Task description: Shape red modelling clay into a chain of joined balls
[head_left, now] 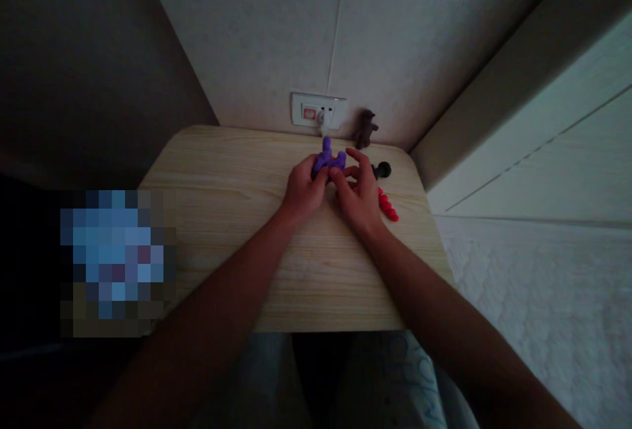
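A small purple modelling-clay figure [330, 158] with a stubby upright part is held between my hands over the wooden table. My left hand [305, 187] is closed around its left side, thumb on the near face. From the right, my right hand [359, 195] pinches at the figure's lower edge with its thumb, while the index finger sticks up apart from it. Just beyond the right knuckles lies a black rounded piece [384, 170], partly hidden by that hand. A red, bumpy, bead-like strip [388, 206] lies beside the right hand.
A dark brown little figure [366, 129] stands at the table's back edge against the wall. Behind the table [222, 218] is a wall socket [318, 111] with a plug and cable. A pale cabinet [533, 133] rises at right. A blurred-out bluish patch [116, 245] covers the left edge.
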The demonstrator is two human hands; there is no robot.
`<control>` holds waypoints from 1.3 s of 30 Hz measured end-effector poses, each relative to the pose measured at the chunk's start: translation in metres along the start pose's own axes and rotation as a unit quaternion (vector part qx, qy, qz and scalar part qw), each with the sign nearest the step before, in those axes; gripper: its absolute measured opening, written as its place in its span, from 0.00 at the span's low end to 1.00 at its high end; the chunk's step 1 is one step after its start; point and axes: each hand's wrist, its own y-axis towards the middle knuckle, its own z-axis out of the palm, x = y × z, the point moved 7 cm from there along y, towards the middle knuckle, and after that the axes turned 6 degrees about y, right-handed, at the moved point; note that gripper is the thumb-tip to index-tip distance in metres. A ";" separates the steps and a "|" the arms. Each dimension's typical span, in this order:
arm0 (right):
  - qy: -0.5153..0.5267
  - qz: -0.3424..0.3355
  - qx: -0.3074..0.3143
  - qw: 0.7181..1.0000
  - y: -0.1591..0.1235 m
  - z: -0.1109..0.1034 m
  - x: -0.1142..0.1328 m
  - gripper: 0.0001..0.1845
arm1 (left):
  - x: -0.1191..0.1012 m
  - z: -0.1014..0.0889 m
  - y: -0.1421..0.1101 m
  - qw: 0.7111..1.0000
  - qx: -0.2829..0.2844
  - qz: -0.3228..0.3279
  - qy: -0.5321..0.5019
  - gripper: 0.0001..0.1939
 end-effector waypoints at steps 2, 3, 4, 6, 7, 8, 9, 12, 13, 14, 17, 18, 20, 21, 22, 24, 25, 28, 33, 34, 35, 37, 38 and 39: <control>-0.023 -0.017 0.013 1.000 0.001 0.000 0.003 0.27 | 0.000 0.000 0.001 1.000 -0.002 -0.006 -0.015 0.07; -0.031 -0.024 0.017 0.999 0.001 0.001 0.004 0.26 | 0.000 -0.001 0.001 1.000 -0.005 -0.010 -0.021 0.07; -0.036 -0.028 0.018 0.999 0.001 0.001 0.004 0.26 | 0.001 -0.002 0.001 1.000 -0.009 -0.014 -0.027 0.07; -0.035 -0.027 0.017 0.999 0.001 0.001 0.003 0.23 | 0.001 -0.003 0.002 0.999 -0.017 -0.019 -0.031 0.08; -0.032 -0.027 0.016 0.999 0.001 0.001 0.002 0.21 | 0.001 -0.003 0.002 0.999 -0.019 -0.021 -0.030 0.09; -0.029 -0.027 0.016 0.999 0.001 0.001 0.002 0.18 | 0.001 -0.003 0.002 0.999 -0.019 -0.022 -0.028 0.10; -0.024 -0.028 0.017 0.999 0.001 0.002 0.002 0.15 | 0.001 -0.003 0.002 0.999 -0.018 -0.023 -0.026 0.11; -0.007 -0.030 0.031 0.999 0.000 0.004 0.002 0.12 | 0.003 -0.001 0.003 0.999 -0.013 -0.023 -0.037 0.10; -0.003 -0.027 0.039 0.999 -0.001 0.005 0.003 0.12 | 0.004 -0.001 0.003 0.998 -0.015 -0.027 -0.050 0.10; 0.000 -0.022 0.047 0.999 -0.001 0.007 0.003 0.13 | 0.007 -0.001 0.003 0.997 -0.020 -0.036 -0.065 0.09; 0.000 -0.015 0.058 0.998 -0.003 0.010 0.006 0.19 | 0.014 -0.002 0.002 0.990 -0.048 -0.075 -0.107 0.07; 0.000 -0.018 0.052 0.998 -0.004 0.010 0.007 0.22 | 0.016 -0.003 0.002 0.988 -0.060 -0.083 -0.112 0.07; -0.001 -0.023 0.033 0.999 -0.003 0.008 0.008 0.28 | 0.017 -0.006 0.001 0.986 -0.080 -0.089 -0.116 0.07; 0.000 -0.021 0.024 0.999 -0.002 0.006 0.006 0.30 | 0.017 -0.007 0.001 0.985 -0.088 -0.091 -0.120 0.08; 0.003 -0.015 0.017 1.000 -0.001 0.005 0.004 0.30 | 0.017 -0.007 0.001 0.983 -0.092 -0.093 -0.127 0.09; 0.019 0.003 0.005 1.000 0.002 0.003 -0.002 0.29 | 0.017 -0.006 0.002 0.979 -0.091 -0.096 -0.156 0.11; 0.032 0.008 -0.002 0.999 0.003 0.002 -0.004 0.29 | 0.016 -0.006 0.003 0.977 -0.087 -0.094 -0.172 0.11; 0.072 -0.001 -0.012 0.997 0.005 0.000 -0.004 0.31 | 0.013 -0.003 0.004 0.978 -0.064 -0.074 -0.183 0.10; 0.070 -0.011 -0.016 0.997 0.004 -0.001 0.002 0.30 | 0.013 -0.004 0.004 0.991 -0.048 -0.053 -0.115 0.06; 0.061 -0.013 -0.017 0.998 0.004 -0.002 0.003 0.29 | 0.012 -0.006 0.004 0.992 -0.056 -0.051 -0.098 0.05; 0.054 -0.017 -0.018 0.998 0.004 -0.003 0.003 0.28 | 0.011 -0.008 0.003 0.993 -0.065 -0.048 -0.082 0.04; 0.042 -0.028 -0.022 0.998 0.005 -0.005 0.004 0.26 | 0.008 -0.011 0.001 0.995 -0.080 -0.038 -0.053 0.04; 0.038 -0.033 -0.025 0.998 0.005 -0.007 0.004 0.25 | 0.005 -0.011 0.000 0.995 -0.077 -0.032 -0.045 0.04; 0.034 -0.037 -0.028 0.998 0.005 -0.008 0.005 0.25 | 0.003 -0.010 0.000 0.996 -0.067 -0.026 -0.047 0.06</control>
